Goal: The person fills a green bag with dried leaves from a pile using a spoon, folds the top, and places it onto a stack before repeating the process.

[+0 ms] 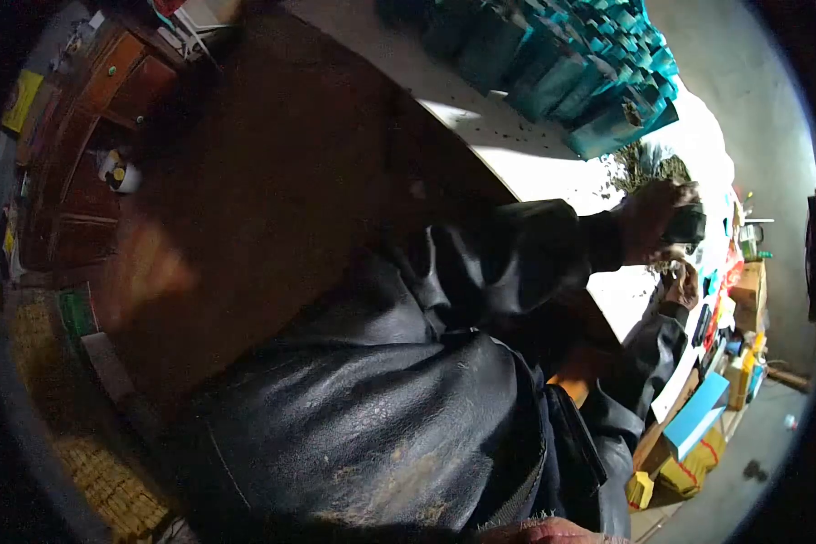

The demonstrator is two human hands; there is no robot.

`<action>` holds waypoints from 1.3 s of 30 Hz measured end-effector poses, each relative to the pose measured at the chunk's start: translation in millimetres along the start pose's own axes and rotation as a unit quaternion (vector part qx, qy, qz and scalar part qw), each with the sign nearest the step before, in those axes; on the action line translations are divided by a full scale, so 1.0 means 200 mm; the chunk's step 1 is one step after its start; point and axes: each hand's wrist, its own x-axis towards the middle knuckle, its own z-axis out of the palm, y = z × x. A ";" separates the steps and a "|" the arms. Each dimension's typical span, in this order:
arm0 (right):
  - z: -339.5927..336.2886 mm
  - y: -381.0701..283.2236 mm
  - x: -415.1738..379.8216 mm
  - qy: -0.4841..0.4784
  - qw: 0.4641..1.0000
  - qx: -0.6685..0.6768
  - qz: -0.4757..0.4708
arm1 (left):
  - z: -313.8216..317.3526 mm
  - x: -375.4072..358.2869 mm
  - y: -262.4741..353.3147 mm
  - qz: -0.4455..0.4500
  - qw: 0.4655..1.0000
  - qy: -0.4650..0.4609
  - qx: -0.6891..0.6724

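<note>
At the right of the view, my left hand (648, 220) is wrapped round a small dark green packet (685, 224). Just below it is my right hand (684, 285), its fingers drawn together by the packet's lower side; what they hold is too small to tell. Dried, leafy-looking material (644, 165) lies on the white table (621, 295) beside my left hand. Many upright teal packets (553, 82) stand close together farther up the table, some with dark material in their open tops.
Wooden drawers (95, 136) stand at the left. A blue box (698, 417), yellow packages (689, 467) and cardboard boxes (749, 286) are at the right. Dark crumbs are scattered on the table. My black sleeves cross the middle.
</note>
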 end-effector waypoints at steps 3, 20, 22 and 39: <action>0.00 0.02 0.01 0.000 1.000 -0.017 0.009 | -0.06 -0.20 -0.12 -0.091 0.993 -0.014 -0.077; -0.06 -0.05 -0.05 0.007 1.000 0.023 0.002 | -0.18 -0.21 -0.07 -0.086 0.992 0.032 -0.086; -0.05 0.00 -0.03 0.012 1.000 0.013 -0.012 | -0.20 -0.19 -0.08 -0.079 0.991 0.035 -0.102; -0.04 -0.25 -0.14 0.039 0.999 0.028 -0.023 | -0.50 -0.36 -0.08 -0.197 0.977 -0.068 -0.039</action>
